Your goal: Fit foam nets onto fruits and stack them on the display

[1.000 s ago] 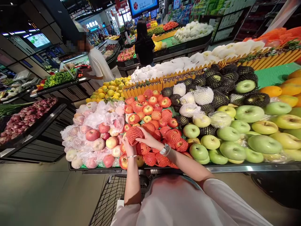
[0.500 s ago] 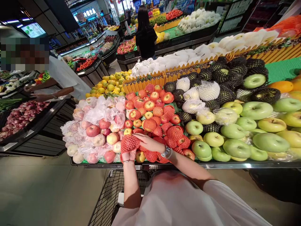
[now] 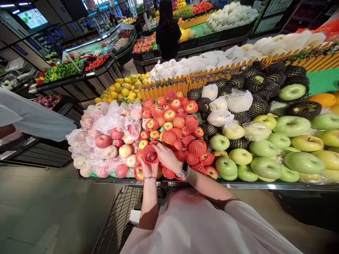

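Observation:
Both my hands are at the front of a fruit stand, on one red apple in an orange foam net [image 3: 150, 155]. My left hand [image 3: 147, 168] cups it from below, fingers wrapped round it. From the right my right hand [image 3: 167, 157], with a watch on the wrist, grips the same apple and its net. Around them lies a pile of netted red apples [image 3: 182, 123]. Left of that are pink apples in clear plastic wrap [image 3: 106, 137], and to the right are green apples [image 3: 265, 155].
A wire shopping cart [image 3: 119, 222] stands between me and the metal shelf edge [image 3: 238, 184]. A person's white sleeve [image 3: 34, 118] reaches in at the left. Another person in black [image 3: 167, 33] stands at a far stand. Dark-netted fruit [image 3: 262, 88] and lemons [image 3: 124, 88] lie further back.
The netted apple came down from above the pile to the shelf's front, and its net now shows the red fruit. The person at the left moved closer, mostly out of frame.

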Action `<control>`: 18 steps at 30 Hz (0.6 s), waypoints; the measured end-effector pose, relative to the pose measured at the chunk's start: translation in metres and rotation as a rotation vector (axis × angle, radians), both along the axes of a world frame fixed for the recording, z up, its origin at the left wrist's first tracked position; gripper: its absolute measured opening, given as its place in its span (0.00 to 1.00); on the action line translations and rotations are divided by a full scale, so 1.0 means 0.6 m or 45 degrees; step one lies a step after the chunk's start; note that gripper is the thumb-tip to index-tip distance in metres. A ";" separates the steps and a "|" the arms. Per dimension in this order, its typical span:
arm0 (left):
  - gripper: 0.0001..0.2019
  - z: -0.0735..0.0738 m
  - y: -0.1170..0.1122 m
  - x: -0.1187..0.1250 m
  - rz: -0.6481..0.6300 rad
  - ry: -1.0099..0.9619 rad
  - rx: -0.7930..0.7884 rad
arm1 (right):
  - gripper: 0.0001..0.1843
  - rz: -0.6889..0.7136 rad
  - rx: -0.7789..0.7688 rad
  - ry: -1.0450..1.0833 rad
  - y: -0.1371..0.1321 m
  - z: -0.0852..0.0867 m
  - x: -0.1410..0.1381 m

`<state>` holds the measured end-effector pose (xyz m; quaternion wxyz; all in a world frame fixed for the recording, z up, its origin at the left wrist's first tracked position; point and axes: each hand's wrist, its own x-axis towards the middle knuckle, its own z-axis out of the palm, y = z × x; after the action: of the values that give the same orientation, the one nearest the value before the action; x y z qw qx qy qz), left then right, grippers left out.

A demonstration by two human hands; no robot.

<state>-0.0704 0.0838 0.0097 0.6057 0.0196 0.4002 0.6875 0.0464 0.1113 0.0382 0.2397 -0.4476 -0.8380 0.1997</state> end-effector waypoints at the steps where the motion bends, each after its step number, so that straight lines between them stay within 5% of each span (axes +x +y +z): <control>1: 0.26 0.000 0.000 0.001 -0.004 -0.012 0.018 | 0.29 0.005 -0.017 0.022 -0.002 -0.004 -0.002; 9: 0.21 0.010 0.020 -0.035 -0.174 0.265 0.150 | 0.33 0.135 -0.325 0.553 -0.006 -0.029 0.002; 15: 0.25 0.021 0.110 -0.065 0.041 1.296 0.168 | 0.32 0.199 -0.527 0.693 -0.020 -0.043 0.038; 18: 0.25 0.016 0.162 -0.071 -0.124 1.709 0.250 | 0.27 0.194 -0.475 0.703 -0.036 -0.038 0.078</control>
<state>-0.1130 0.1812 0.0196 0.2519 0.5148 0.6238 0.5314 0.0935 0.0899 0.0156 0.3559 -0.3491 -0.7215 0.4806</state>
